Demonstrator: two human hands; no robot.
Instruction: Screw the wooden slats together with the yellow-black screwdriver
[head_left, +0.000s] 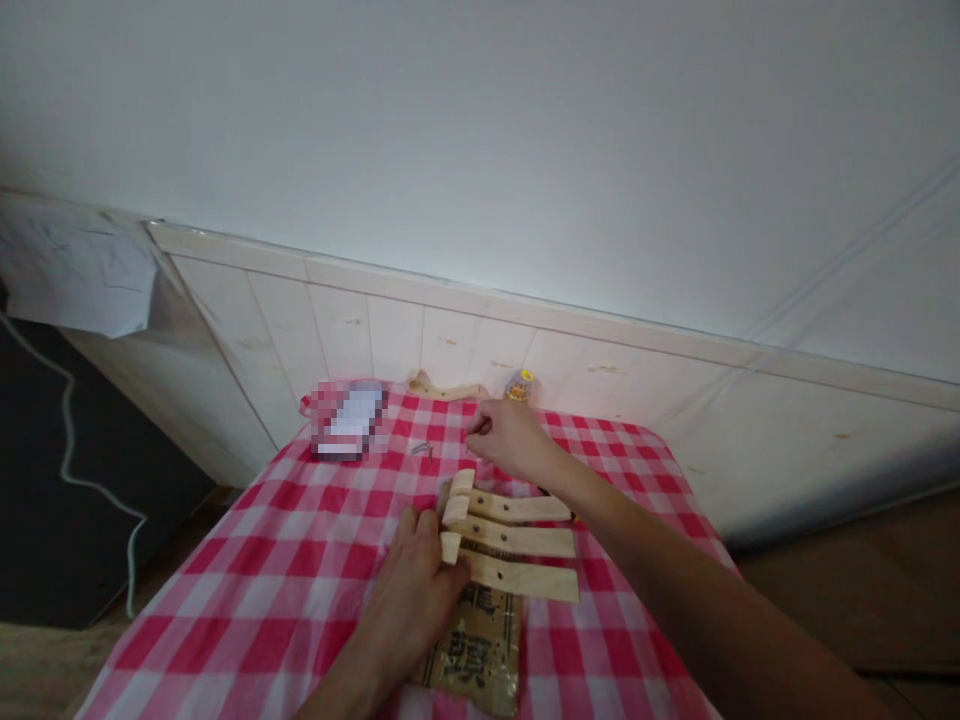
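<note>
Three pale wooden strips [525,578], each with a curled left end and small dark holes or screw heads, lie side by side across a brown printed packet [476,650]. My left hand [416,580] grips the left ends of the strips, its thumb on the nearest one and its fingers along the far side. Beyond the strips, my right hand [510,435] is raised over the cloth with its fingers pinched together. Whatever may be between those fingertips is too small to make out. To its left, several thin metal screws or nails [424,450] lie loose on the cloth.
A red-and-white checked cloth [247,590] covers the table. At the back lie a phone [351,420], another curved wooden strip [450,391] and a small clear container with a yellow top [519,384]. White panelling [397,335] borders the far edge; a pale cable [69,430] hangs at left.
</note>
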